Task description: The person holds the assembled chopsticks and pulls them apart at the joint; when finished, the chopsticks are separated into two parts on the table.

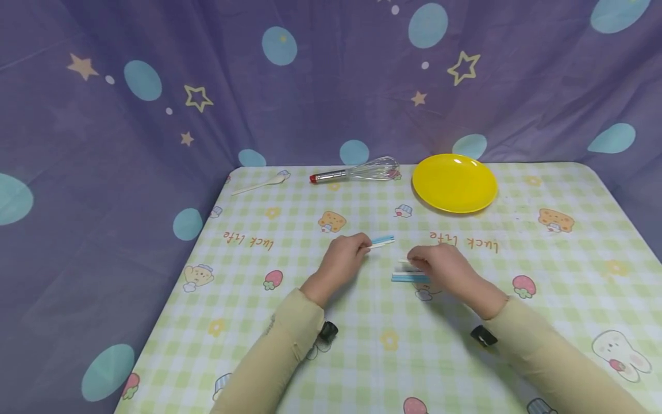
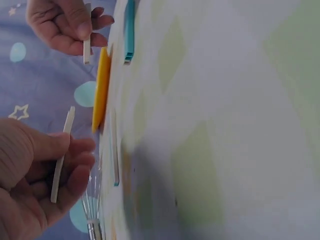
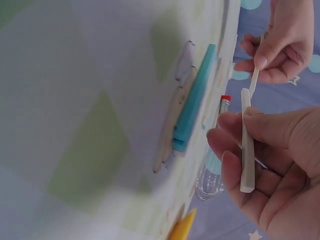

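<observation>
My left hand (image 1: 341, 261) pinches a slim white stick (image 2: 62, 162) between thumb and fingers, above the table. Just beyond its fingertips, a light blue stick (image 1: 383, 238) lies on the cloth. To the right, my right hand (image 1: 447, 270) pinches another white stick (image 3: 247, 145) by thumb and fingertips. Beneath that hand, blue sticks (image 1: 405, 279) lie side by side with a white one, their right ends hidden by the hand in the head view. In the right wrist view the tips of the two held sticks overlap.
A yellow plate (image 1: 455, 184) stands at the back right. Left of it lies a whisk (image 1: 357, 171) with a red-tipped handle, and a pale spoon (image 1: 261, 184) is at the back left. The table's checked cloth (image 1: 377, 368) meets a purple curtain (image 1: 320, 92) behind.
</observation>
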Demonstrator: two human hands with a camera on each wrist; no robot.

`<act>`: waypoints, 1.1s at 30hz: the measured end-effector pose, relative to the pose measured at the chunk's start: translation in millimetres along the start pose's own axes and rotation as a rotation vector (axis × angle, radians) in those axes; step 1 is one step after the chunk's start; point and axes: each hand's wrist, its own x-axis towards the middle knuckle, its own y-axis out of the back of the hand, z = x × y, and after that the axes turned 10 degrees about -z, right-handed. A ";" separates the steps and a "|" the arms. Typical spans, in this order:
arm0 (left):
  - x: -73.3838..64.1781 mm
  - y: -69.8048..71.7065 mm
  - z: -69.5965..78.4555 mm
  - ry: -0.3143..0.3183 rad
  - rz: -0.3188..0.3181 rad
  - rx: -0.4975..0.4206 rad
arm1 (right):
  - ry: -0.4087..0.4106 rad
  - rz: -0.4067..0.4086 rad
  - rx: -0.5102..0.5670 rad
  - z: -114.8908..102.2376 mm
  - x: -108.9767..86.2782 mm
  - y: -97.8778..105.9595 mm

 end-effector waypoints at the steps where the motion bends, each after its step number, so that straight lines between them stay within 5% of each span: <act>1: 3.0 -1.2 1.6 0.014 0.008 0.014 | -0.011 -0.005 -0.001 0.5 1.1 -1.4; 12: 31.2 -12.9 15.1 0.160 0.021 0.206 | -0.037 -0.039 -0.015 0.7 15.2 -12.9; 33: 45.6 -21.2 19.1 0.236 -0.043 0.324 | -0.024 -0.139 -0.031 4.6 18.3 -15.2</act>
